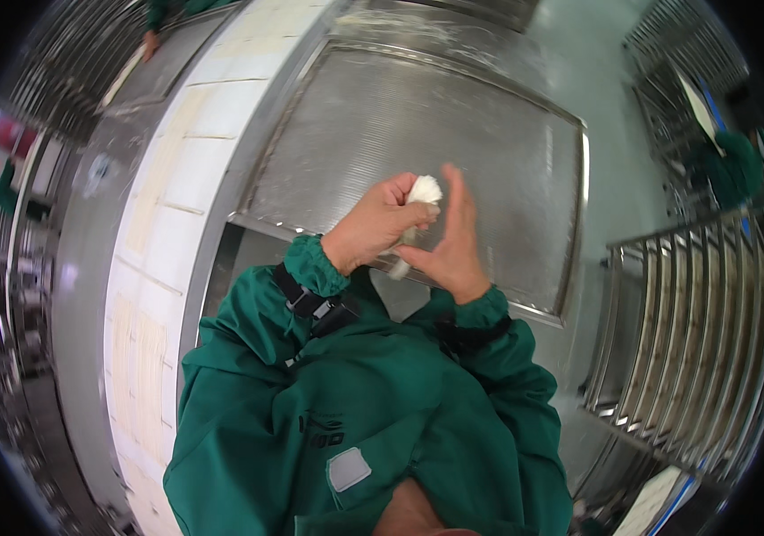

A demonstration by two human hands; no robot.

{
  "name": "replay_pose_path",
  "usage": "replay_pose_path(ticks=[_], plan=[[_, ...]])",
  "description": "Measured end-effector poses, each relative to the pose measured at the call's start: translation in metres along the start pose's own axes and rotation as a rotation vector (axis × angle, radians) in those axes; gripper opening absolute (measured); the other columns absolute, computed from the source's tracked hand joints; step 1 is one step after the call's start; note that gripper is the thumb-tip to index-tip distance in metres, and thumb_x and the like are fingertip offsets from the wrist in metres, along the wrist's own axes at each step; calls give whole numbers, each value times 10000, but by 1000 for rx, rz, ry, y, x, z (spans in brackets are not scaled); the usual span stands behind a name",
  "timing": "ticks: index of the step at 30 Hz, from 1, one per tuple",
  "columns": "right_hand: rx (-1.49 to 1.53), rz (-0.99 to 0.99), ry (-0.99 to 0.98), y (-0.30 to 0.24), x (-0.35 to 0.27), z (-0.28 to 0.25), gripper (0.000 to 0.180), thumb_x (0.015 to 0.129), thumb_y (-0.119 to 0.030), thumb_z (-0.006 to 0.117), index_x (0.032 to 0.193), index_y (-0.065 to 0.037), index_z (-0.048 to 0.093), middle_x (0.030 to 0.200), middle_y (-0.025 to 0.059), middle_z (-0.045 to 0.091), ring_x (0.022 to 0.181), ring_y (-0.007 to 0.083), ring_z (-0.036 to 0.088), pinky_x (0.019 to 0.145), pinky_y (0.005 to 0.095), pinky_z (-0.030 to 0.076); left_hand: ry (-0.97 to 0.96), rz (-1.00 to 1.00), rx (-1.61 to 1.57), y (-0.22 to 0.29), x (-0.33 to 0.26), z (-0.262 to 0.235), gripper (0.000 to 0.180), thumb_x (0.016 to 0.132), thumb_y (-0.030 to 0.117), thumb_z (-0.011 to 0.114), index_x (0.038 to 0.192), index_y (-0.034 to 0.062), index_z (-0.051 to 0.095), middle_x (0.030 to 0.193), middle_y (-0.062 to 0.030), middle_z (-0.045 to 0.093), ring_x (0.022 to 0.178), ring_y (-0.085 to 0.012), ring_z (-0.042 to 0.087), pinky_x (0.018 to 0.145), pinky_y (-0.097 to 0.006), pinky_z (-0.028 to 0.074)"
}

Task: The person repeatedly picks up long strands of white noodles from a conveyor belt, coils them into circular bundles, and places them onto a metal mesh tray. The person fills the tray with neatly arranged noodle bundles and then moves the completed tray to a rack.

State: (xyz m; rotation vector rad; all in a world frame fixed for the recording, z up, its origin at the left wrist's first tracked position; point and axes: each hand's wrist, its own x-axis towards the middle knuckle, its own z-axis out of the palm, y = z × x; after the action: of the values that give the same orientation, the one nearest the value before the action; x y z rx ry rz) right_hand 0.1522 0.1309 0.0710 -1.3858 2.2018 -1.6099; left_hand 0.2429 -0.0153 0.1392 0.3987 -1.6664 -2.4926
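My left hand is closed around a bundle of thin white strands that look like noodles. The bundle's frayed top fans out above my thumb, and a pale lower end shows beneath my hands. My right hand stands just to the right of it, fingers stretched upward and thumb spread toward the bundle. Both hands are over the near part of a framed metal mesh tray, which is blurred in places.
A long white conveyor belt with pale strips runs along my left. Metal racks of trays stand at the right. Loose strands lie beyond the tray. Other people in green work at the far left and at a right-hand rack.
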Motion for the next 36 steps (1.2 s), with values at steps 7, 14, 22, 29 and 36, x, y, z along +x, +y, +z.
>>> replay_pose_path(ticks=[7, 14, 22, 29, 36], plan=[[-549, 103, 45, 100, -67, -118, 323, 865, -37, 592, 1188, -40, 593, 1055, 166, 615, 1015, 422, 581, 854, 505, 480, -103, -70, -411, -84, 68, 51, 101, 963, 4, 563, 1058, 17, 596, 883, -35, 616, 809, -137, 577, 868, -330, 515], [-786, 263, -91, 164, -133, -180, 199, 844, -18, 579, 1035, -47, 623, 1071, 167, 607, 1030, 396, 580, 880, 505, 489, 174, -361, -223, -182, 98, 66, 221, 827, -40, 583, 1044, 0, 568, 925, -53, 601, 807, -163, 562, 832, -302, 509], [-342, 352, 123, 151, -159, -210, 416, 801, 98, 542, 1200, 8, 615, 1225, 188, 612, 1148, 413, 581, 995, 442, 489, -394, -259, 331, -139, 105, 141, 363, 912, 88, 675, 1254, -22, 625, 1085, -48, 691, 995, -120, 615, 888, -277, 497], [-280, 375, 269, 140, -175, -227, 259, 858, 61, 602, 1105, 1, 651, 1145, 152, 648, 1077, 364, 614, 922, 389, 509, -622, -409, 507, -182, 154, 193, 346, 947, 124, 647, 1256, -31, 638, 1126, -60, 704, 983, -128, 642, 886, -295, 514], [-577, 137, 179, 154, -172, -217, 183, 818, 0, 658, 989, -65, 661, 1059, 115, 657, 1081, 363, 590, 940, 471, 452, -115, 472, 1187, -231, 140, 169, 304, 874, 62, 623, 1166, 13, 696, 1145, -128, 669, 1091, -366, 594, 951, -466, 491]])
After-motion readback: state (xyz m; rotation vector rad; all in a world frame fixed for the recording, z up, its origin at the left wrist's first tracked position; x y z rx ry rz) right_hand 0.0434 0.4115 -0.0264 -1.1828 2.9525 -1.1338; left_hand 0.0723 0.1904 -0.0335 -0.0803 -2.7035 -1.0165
